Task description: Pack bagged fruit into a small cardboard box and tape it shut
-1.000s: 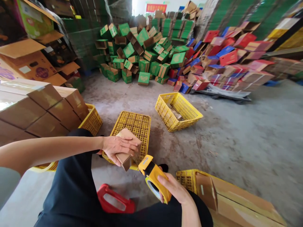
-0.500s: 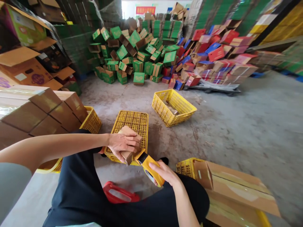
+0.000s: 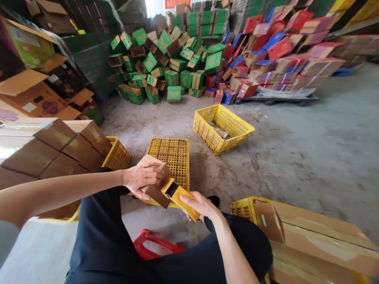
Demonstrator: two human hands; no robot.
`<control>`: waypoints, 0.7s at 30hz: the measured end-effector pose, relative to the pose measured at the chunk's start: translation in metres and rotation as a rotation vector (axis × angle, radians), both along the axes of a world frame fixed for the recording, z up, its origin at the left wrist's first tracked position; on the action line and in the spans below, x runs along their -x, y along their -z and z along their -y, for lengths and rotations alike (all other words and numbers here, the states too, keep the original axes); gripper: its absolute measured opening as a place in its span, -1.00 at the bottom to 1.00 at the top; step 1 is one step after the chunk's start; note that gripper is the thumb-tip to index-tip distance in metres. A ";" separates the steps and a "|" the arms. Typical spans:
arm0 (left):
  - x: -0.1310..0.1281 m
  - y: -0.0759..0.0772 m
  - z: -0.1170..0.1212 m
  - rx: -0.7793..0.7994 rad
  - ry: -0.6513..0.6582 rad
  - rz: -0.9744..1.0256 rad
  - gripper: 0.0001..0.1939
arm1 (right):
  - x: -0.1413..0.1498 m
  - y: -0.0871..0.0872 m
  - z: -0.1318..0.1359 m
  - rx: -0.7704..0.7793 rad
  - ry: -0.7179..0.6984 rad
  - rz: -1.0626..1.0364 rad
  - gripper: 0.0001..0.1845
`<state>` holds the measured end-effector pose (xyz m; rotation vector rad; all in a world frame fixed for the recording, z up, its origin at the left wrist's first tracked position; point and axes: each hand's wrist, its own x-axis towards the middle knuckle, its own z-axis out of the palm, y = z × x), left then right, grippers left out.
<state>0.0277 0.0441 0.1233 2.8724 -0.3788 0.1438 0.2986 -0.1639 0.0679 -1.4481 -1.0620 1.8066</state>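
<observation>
A small brown cardboard box [image 3: 159, 195] lies tilted on an upturned yellow plastic crate [image 3: 177, 156] between my knees. My left hand [image 3: 142, 177] is closed over its upper side, with fingers spread across the top and the thumb on the near side. In my right hand [image 3: 203, 206] is a yellow tape dispenser [image 3: 182, 199], gripped by its body. The dispenser's dark front end is at the right edge of the box; whether it touches, I cannot tell. Most of the tape roll is hidden by the hand and the dispenser body.
Brown boxes [image 3: 59, 136] are stacked in a yellow crate at left. Long taped cartons [image 3: 319, 225] fill another crate at right. Ahead stands a yellow basket [image 3: 223, 128] with scraps inside. Green boxes [image 3: 174, 94] and red-blue boxes [image 3: 280, 48] are heaped behind. A red stool [image 3: 156, 242] shows beneath me.
Both hands, the box and the dispenser have shifted a little left and up over the crate. The box is turned so more of its near side shows. The view has also shifted slightly.
</observation>
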 end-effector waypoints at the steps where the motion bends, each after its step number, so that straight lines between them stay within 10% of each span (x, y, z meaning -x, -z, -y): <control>1: -0.001 0.000 0.000 -0.009 -0.009 -0.002 -0.36 | -0.002 -0.001 -0.006 0.004 -0.009 -0.003 -0.34; 11: -0.054 0.000 0.003 0.032 0.260 -0.116 -0.41 | -0.030 0.000 0.008 0.102 -0.032 0.067 -0.35; 21: -0.056 0.006 0.007 0.096 0.181 -0.166 -0.57 | -0.040 0.017 0.036 0.093 0.030 -0.118 -0.39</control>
